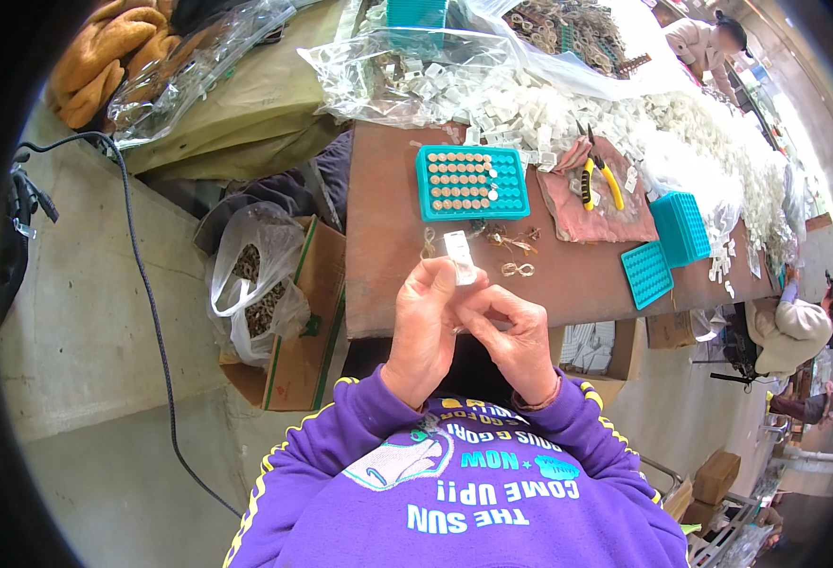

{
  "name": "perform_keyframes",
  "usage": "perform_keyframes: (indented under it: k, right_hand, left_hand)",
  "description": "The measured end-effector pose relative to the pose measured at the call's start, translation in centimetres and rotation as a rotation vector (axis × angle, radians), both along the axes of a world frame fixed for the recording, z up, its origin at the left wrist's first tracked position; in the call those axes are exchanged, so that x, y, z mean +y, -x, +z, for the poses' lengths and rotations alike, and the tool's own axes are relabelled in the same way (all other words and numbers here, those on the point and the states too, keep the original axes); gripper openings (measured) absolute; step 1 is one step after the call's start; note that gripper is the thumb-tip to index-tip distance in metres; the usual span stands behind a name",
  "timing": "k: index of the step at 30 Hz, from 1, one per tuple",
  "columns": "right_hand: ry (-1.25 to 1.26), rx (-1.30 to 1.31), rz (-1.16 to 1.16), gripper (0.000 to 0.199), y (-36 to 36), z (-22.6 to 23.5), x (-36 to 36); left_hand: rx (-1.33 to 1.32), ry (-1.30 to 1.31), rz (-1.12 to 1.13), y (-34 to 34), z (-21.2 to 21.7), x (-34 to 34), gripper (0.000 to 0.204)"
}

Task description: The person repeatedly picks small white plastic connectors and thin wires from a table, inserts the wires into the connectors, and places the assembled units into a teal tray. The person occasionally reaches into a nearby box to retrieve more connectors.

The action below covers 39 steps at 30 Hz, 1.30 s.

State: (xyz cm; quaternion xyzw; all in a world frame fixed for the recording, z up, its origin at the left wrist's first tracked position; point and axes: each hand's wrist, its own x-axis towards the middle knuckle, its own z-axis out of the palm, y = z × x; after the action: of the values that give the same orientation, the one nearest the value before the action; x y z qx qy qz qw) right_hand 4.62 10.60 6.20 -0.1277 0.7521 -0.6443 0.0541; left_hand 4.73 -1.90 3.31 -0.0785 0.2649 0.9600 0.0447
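A small white plastic casing (pixel 460 256) is pinched between the thumb and fingers of my left hand (pixel 426 317), above the table's near edge. My right hand (pixel 511 336) is closed in a pinch beside its lower end; what its fingertips hold is hidden. Just beyond my hands lie a twisted loop of cord (pixel 519 270) and some tangled brownish strands (pixel 511 239). Farther off sits a teal tray (pixel 421 201) with rows of round tan pieces, its right-hand slots partly unfilled. Pliers with yellow-and-black handles (pixel 611 185) rest on a folded pink cloth (pixel 577 220).
Many white plastic pieces (pixel 520 104) are heaped along the table's far side. Stacked teal trays (pixel 686 227) and a single tray (pixel 645 275) stand right. A cardboard box (pixel 317 317) with a plastic bag (pixel 260 275) is left. Other people (pixel 795 331) sit farther right.
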Motion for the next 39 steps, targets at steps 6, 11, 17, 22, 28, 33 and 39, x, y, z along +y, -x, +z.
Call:
perform_keyframes:
  k: [6, 11, 17, 22, 28, 33, 39]
  right_hand:
    - [-0.151, 0.085, -0.023, 0.014, 3.9, 1.4, 2.0]
    - [-0.532, 0.56, -0.151, 0.016, 12.5, 1.1, 2.5]
    - [-0.742, 0.629, -0.187, 0.011, 16.8, -0.8, 1.4]
    - [-0.744, 0.584, -0.186, 0.014, 16.5, -1.7, 1.7]
    - [-0.624, 0.473, -0.182, 0.011, 17.5, -1.8, 2.2]
    - [-0.599, 0.516, -0.106, 0.009, 19.5, -0.9, 2.1]
    - [-0.744, 0.601, 0.014, 0.013, 20.1, -0.9, 2.4]
  left_hand:
    - [0.052, -0.055, 0.133, 1.7, -1.1, -0.1, 0.019]
    - [0.06, -0.065, 0.079, 3.1, -2.8, -0.7, 0.014]
    - [0.1, -0.025, 0.085, 4.1, -3.8, -0.3, 0.015]
    - [0.108, -0.095, 0.041, 4.0, -3.6, -0.5, 0.015]
    - [0.023, -0.122, 0.022, 4.0, -3.0, -0.4, 0.018]
    - [0.053, -0.124, -0.001, 4.1, -3.1, -0.4, 0.019]
    - [0.025, -0.056, 0.006, 4.1, -3.0, -0.4, 0.018]
